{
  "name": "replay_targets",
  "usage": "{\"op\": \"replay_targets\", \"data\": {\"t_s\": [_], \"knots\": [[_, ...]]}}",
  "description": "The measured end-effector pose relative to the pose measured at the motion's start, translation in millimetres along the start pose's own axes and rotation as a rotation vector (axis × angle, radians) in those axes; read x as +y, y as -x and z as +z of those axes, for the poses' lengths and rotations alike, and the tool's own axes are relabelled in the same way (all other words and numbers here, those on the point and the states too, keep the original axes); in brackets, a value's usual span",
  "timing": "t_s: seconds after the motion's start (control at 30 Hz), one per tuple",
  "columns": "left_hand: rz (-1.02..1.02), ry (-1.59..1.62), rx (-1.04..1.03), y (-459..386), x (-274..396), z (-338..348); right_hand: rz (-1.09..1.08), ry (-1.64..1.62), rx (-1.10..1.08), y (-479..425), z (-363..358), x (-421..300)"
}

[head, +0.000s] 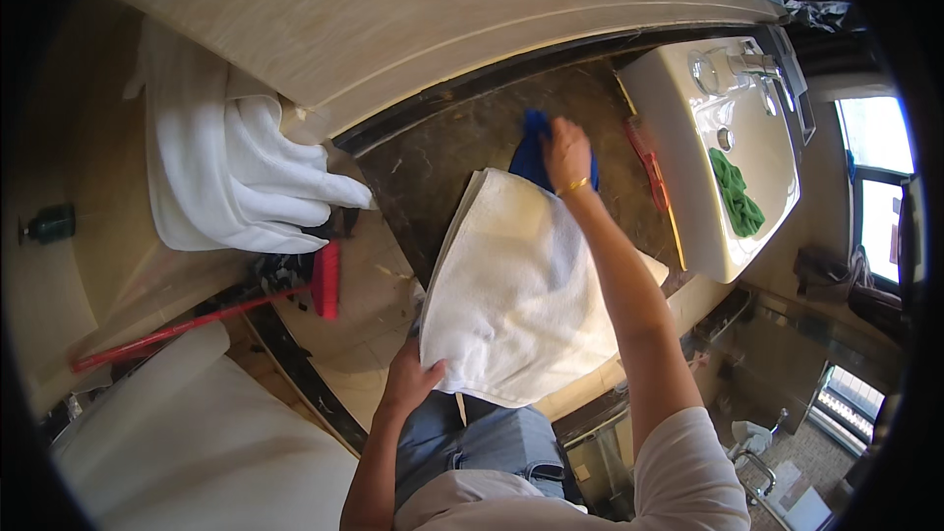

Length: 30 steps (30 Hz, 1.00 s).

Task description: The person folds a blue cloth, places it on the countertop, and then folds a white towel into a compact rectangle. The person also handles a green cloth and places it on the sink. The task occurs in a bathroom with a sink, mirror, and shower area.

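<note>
My left hand (414, 376) grips the near left edge of a folded white towel (516, 287), thumb on top. The towel spreads in front of my body and covers part of a dark marble countertop (413, 169). Beyond its far edge, my right hand (568, 151) is closed on a blue cloth (527, 155) that lies on the countertop. Motion blurs the fingers, and the hand and towel hide part of the cloth. My right forearm crosses above the towel's right side.
Right of the countertop stands a white washbasin (671, 118) with a chrome faucet (756, 65) and a green cloth (736, 195) in it. A red-handled brush (649, 166) lies beside the basin. White towels (243, 162) hang at left, above a red broom (324, 280).
</note>
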<state>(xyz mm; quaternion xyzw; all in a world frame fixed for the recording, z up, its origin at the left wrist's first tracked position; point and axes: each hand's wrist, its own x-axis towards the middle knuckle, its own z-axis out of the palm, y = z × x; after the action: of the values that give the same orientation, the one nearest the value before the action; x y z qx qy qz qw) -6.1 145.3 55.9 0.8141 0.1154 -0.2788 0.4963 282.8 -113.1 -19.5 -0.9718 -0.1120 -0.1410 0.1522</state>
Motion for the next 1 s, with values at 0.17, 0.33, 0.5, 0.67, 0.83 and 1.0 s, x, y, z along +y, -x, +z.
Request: {"op": "replay_targets", "data": {"t_s": [0.17,0.33,0.5,0.67,0.83,1.0], "knots": [[0.079,-0.113,0.047,-1.5,-4.4,6.9,0.244,0.265,0.263,-76.0,-36.7,11.8],[-0.003,-0.03,-0.023,-4.2,-21.7,3.0,0.153,0.123,-0.051,-34.5,-36.1,-37.5],[-0.255,0.243,-0.31,-7.0,-47.3,-5.7,0.226,-0.055,-0.415,40.8,-19.9,-81.6],[-0.333,0.368,-0.277,0.9,-53.9,-8.0,0.237,-0.161,-0.338,48.1,-33.9,-79.2],[-0.041,0.352,-0.069,-30.2,3.9,-50.4,0.308,-0.186,-0.042,-14.2,-70.7,-61.7],[-0.054,-0.012,0.002,-119.4,-2.4,-71.6,0.189,-0.03,0.057,-22.1,-48.2,-41.8]]}}
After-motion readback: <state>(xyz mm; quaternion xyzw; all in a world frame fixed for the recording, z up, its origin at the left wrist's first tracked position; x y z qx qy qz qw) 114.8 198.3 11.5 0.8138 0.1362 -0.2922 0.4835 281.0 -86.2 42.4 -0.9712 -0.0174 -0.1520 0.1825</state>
